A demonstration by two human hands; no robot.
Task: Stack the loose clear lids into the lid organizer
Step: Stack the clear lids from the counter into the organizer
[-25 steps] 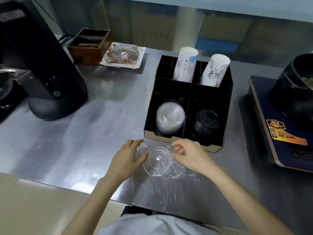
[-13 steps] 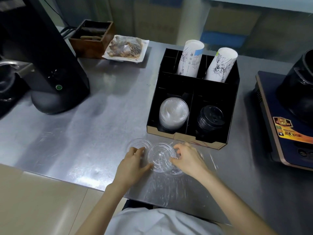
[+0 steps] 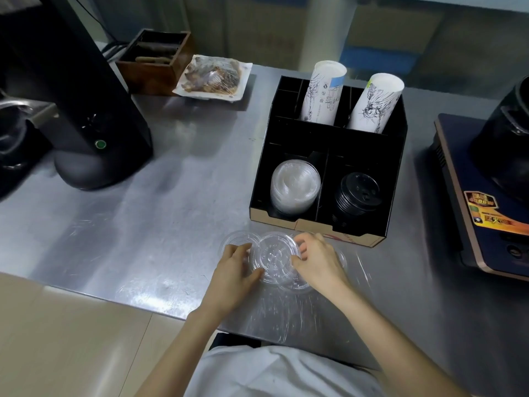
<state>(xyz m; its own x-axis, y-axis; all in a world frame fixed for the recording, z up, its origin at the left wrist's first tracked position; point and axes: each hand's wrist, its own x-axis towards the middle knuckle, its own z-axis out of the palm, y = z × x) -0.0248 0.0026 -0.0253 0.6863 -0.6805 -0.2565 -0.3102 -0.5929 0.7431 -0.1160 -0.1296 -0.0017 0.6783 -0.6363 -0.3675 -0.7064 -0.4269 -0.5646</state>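
A brushed steel counter (image 3: 143,224) fills the frame's middle; beige floor tiles (image 3: 71,339) lie lower left, blurred cardboard boxes (image 3: 257,30) along the top.

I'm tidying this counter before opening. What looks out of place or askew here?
Several loose clear lids lie overlapping on the steel counter in front of the lid organizer rather than on its clear lid stack. Both paper cup stacks lean to the right. Nothing looks spilled or damaged.
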